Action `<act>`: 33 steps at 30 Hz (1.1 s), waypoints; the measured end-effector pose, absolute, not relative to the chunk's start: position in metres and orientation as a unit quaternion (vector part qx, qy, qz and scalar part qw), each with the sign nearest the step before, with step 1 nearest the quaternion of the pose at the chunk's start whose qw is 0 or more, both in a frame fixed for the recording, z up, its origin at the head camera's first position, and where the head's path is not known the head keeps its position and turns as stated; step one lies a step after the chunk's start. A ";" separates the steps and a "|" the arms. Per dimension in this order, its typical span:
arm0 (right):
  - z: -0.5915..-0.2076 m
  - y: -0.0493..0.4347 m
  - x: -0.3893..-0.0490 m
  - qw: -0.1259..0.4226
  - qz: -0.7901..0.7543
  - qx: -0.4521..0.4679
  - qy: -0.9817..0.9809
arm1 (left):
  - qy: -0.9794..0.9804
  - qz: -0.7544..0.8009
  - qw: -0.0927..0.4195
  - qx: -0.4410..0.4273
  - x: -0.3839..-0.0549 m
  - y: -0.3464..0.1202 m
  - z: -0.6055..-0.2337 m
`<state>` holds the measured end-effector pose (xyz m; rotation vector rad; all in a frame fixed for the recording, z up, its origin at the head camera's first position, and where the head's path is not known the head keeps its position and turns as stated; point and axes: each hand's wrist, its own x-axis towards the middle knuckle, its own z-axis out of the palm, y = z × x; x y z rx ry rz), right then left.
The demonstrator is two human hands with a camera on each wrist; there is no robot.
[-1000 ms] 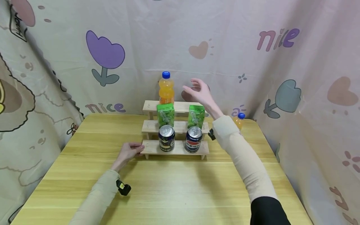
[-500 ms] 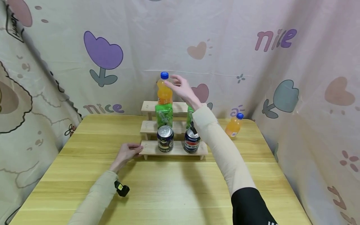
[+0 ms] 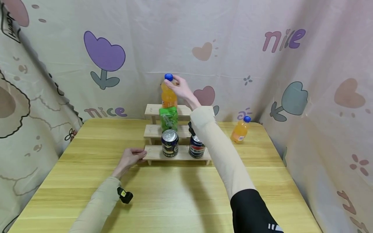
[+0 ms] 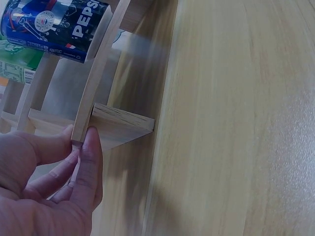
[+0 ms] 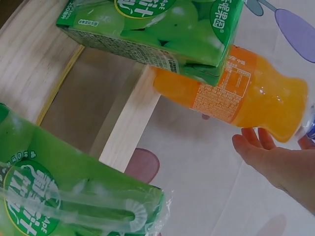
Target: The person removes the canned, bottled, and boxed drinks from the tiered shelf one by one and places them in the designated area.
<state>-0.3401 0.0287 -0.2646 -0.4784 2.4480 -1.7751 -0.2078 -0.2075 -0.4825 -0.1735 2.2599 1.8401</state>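
Note:
A three-tier wooden rack (image 3: 182,152) stands on the table. My left hand (image 3: 131,157) pinches the left end of its lowest tier between thumb and fingers, as the left wrist view confirms. On the top tier stands an upright orange drink bottle (image 3: 168,97) with a blue cap. My right hand (image 3: 182,89) grips it near the neck, thumb in front. Below it a green juice box (image 3: 168,119) stands on the middle tier; a second juice box (image 5: 59,196) is hidden by my sleeve in the head view. The bottom tier bears two dark Pepsi cans, one left (image 3: 170,144), one right (image 3: 197,148).
Another orange drink bottle (image 3: 240,130) with a blue cap stands on the table (image 3: 163,200) to the right of the rack. A patterned curtain (image 3: 151,38) hangs close behind the rack and along both sides.
My right hand has moved left, from the space right of the bottle on the top tier to its neck, and now grips it. My left hand keeps its hold on the rack.

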 end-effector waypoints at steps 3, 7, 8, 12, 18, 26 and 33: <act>-0.265 0.026 -0.341 0.037 -0.584 -0.155 0.796 | 0.773 0.621 0.112 -0.062 -0.208 -0.208 -0.482; -0.264 0.024 -0.340 0.032 -0.588 -0.149 0.794 | 0.777 0.615 0.115 -0.067 -0.207 -0.209 -0.481; -0.264 0.024 -0.340 0.030 -0.589 -0.147 0.794 | 0.777 0.614 0.116 -0.068 -0.207 -0.209 -0.481; -0.262 0.023 -0.340 0.015 -0.589 -0.144 0.795 | 0.779 0.612 0.116 -0.069 -0.208 -0.209 -0.481; -0.256 0.025 -0.339 0.000 -0.588 -0.133 0.798 | 0.784 0.607 0.113 -0.067 -0.208 -0.209 -0.479; -0.239 0.045 -0.337 -0.024 -0.577 -0.114 0.808 | 0.784 0.608 0.113 -0.063 -0.209 -0.207 -0.479; -0.222 0.082 -0.337 -0.046 -0.593 -0.081 0.800 | 0.786 0.604 0.113 -0.065 -0.208 -0.206 -0.479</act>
